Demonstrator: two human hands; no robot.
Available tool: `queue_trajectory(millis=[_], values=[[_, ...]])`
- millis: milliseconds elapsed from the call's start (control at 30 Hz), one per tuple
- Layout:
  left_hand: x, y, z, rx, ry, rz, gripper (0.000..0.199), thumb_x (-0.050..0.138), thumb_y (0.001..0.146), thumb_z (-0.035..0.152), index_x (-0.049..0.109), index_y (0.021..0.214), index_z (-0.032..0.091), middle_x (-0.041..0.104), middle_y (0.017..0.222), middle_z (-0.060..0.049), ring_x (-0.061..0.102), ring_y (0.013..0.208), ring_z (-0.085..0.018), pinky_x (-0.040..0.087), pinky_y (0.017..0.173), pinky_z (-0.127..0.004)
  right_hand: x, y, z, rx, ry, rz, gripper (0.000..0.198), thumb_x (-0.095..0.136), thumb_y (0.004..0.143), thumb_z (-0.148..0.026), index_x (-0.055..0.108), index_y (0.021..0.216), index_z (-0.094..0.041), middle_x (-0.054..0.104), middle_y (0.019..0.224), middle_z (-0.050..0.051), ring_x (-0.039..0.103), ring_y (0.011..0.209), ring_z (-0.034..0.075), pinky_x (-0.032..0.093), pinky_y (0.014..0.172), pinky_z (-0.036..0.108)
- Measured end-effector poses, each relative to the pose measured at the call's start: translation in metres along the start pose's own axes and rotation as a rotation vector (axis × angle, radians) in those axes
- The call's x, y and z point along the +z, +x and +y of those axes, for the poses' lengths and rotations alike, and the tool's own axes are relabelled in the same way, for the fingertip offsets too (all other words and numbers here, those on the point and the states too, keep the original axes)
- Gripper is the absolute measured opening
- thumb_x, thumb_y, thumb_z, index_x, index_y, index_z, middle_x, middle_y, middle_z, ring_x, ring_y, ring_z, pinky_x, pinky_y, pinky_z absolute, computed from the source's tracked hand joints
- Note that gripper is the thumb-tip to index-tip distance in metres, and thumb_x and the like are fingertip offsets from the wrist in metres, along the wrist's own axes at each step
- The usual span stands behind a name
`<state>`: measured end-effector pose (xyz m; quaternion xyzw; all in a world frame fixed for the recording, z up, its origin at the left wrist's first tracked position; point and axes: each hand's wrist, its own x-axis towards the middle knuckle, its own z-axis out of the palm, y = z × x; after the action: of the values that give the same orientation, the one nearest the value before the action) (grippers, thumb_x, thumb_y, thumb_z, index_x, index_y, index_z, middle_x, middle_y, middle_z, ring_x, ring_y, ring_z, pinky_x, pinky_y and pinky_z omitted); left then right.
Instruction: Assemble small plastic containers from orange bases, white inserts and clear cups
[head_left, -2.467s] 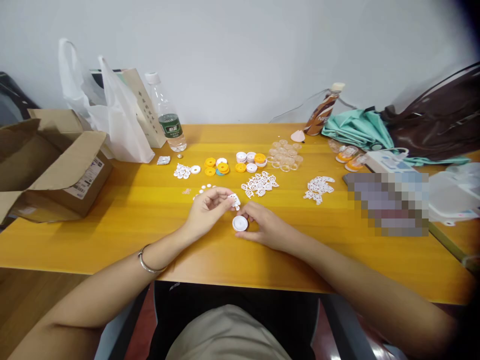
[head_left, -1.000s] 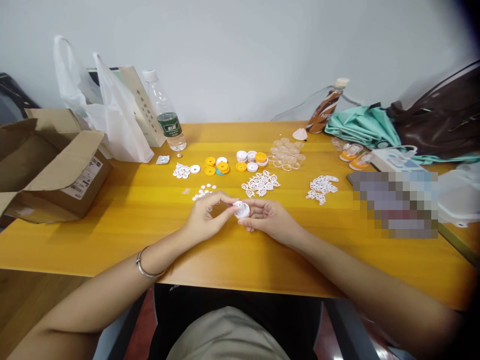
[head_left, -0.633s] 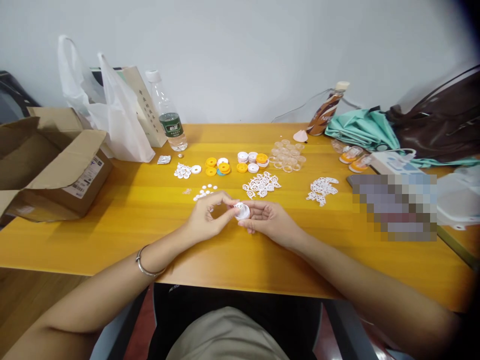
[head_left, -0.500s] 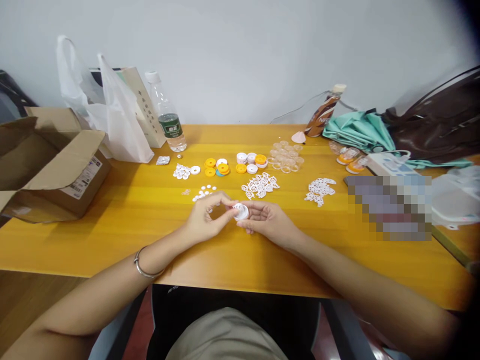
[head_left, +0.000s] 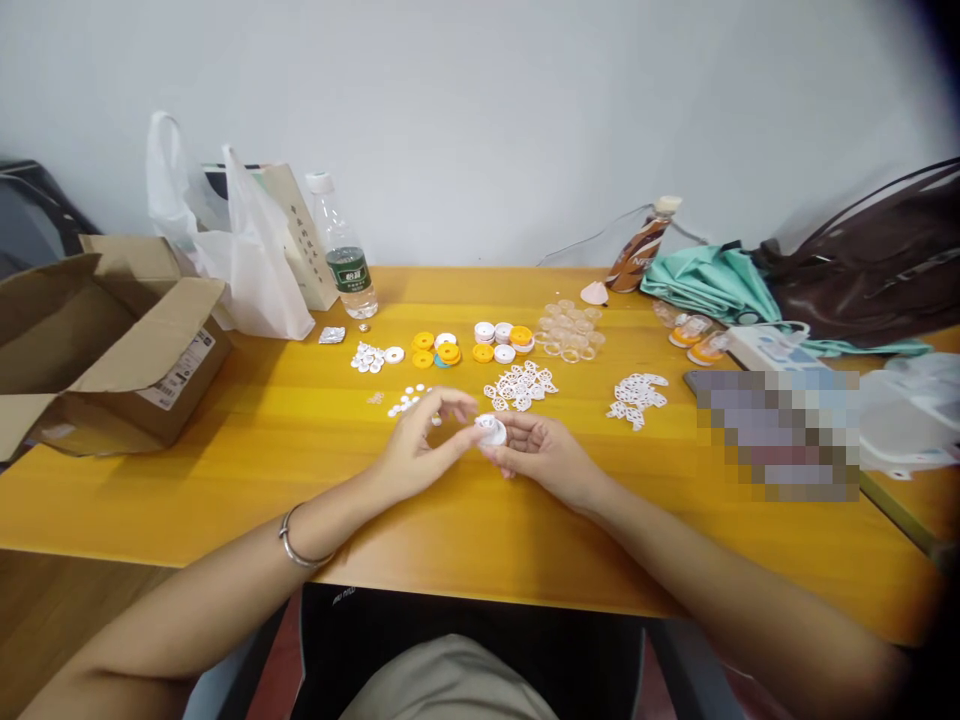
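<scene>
Between the fingertips of my right hand is a small round white plastic part, held just above the table. My left hand has its thumb tip at the near left side of that part, while its other fingers are lifted and apart from the thumb. Beyond the hands lies a pile of white cut-out plastic pieces. Small white discs are scattered by my left fingers, partly covered by them. Yellow and white round cases stand in groups farther back.
Clear plastic rings and more white cut-outs lie to the right. A cardboard box, white plastic bag and water bottle stand left. At the right are a drink bottle, green cloth and brown bag.
My left index finger has lifted off the white part, leaving the thumb beside it. My right hand keeps hold of the part. The whole view has shifted slightly.
</scene>
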<state>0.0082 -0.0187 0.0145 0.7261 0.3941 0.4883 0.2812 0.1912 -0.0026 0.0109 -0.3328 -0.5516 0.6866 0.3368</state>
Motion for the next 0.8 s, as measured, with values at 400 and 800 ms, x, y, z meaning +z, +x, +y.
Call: queue_trajectory(millis=[400,800], values=[[0.059,0.177,-0.034,-0.083,0.500,-0.249,0.028,0.059,0.076,0.019,0.058,0.103,0.010,0.060,0.111,-0.014,0.053,0.105,-0.024,0.039,0.092,-0.037,-0.011,-0.007,-0.011,-0.118,0.120,-0.067,0.037,0.076,0.062,-0.023,0.062,0.096,-0.018,0.060,0.070,-0.003,0.049,0.052,0.005,0.041,0.044,0.017],[0.094,0.207,-0.048,-0.204,0.579,-0.294,0.027,0.054,0.085,0.026,0.054,0.108,0.012,0.059,0.107,-0.010,0.057,0.097,-0.020,0.046,0.085,-0.041,-0.011,-0.009,-0.015,-0.130,0.234,-0.070,0.036,0.076,0.060,-0.014,0.066,0.094,-0.021,0.062,0.068,-0.003,0.047,0.050,0.005,0.042,0.042,0.015]])
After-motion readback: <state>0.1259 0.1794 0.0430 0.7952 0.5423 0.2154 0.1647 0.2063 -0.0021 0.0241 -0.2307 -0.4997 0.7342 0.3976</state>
